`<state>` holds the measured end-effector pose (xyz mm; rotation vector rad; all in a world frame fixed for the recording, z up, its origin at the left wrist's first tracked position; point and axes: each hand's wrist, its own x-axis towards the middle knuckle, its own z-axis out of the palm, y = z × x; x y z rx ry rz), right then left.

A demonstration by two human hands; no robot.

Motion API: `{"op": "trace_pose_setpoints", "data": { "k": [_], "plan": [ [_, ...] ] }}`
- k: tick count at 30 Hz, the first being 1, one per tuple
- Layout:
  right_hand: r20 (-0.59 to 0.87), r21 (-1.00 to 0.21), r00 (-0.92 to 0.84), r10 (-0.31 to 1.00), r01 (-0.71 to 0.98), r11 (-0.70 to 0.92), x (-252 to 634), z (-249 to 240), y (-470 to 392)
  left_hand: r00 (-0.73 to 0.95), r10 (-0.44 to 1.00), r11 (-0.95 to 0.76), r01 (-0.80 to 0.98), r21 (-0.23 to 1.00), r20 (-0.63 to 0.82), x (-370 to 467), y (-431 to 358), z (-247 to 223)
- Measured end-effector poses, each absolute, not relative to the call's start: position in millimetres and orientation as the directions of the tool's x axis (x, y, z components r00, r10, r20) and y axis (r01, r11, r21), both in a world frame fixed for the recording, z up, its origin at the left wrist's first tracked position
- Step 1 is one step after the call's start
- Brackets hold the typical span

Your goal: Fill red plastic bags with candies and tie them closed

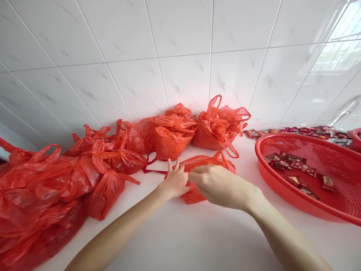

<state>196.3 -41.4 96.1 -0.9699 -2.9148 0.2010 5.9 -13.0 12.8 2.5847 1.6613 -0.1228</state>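
The small wrapped packets in front of us carry printed markings, but at this size we cannot read them. They lie scattered in a perforated red basket on our right, while more packets are strewn behind it near the tiled wall. On our left, tied red bags are heaped together; two fuller bags stand ahead, close to the wall. A dark red strap lies on the tabletop, left of the red plastic bag at the centre. That bag sits directly under our hands, partly hidden by them. Our left hand is open, fingers spread, at the bag's left side. Our right hand is curled over it, fingertips hidden, so we cannot tell whether it grips the plastic.
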Motion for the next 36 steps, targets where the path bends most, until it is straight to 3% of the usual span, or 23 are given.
{"op": "trace_pose_setpoints", "data": {
  "k": [3, 5, 12, 20, 28, 32, 36],
  "plan": [
    [-0.296, -0.039, -0.667, 0.683, 0.723, 0.689, 187.9, 78.8, -29.1, 0.361, 0.909, -0.38, 0.923, -0.056, -0.206, 10.6, -15.0, 19.3],
    [-0.376, 0.025, -0.483, 0.79, 0.847, 0.53, 193.9, 71.6, -13.0, 0.345, 0.911, -0.37, 0.926, -0.079, -0.226, 12.4, -17.2, 24.9],
    [-0.444, 0.004, -0.305, 0.842, 0.939, 0.343, 224.8, 68.1, 18.7, 0.334, 0.915, -0.352, 0.935, -0.042, -0.228, 11.2, -19.0, 28.5],
    [-0.445, -0.085, -0.3, 0.844, 0.952, 0.294, 236.8, 68.9, 23.6, 0.536, 0.841, -0.54, 0.838, 0.083, 0.07, 16.6, -14.1, 18.8],
    [-0.457, -0.074, -0.265, 0.849, 0.963, 0.26, 239.5, 63.1, 28.1, 0.47, 0.876, -0.464, 0.882, 0.079, -0.105, 19.9, -7.7, 8.9],
    [-0.466, -0.05, -0.242, 0.851, 0.968, 0.248, 242.3, 59.9, 30.7, 0.475, 0.876, -0.471, 0.88, 0.062, -0.091, 15.6, -3.7, 9.2],
    [-0.462, -0.04, -0.25, 0.851, 0.964, 0.261, 242.4, 59.7, 31.0, 0.538, 0.842, -0.539, 0.839, 0.067, 0.044, 20.9, -8.2, 11.1]
  ]
}}
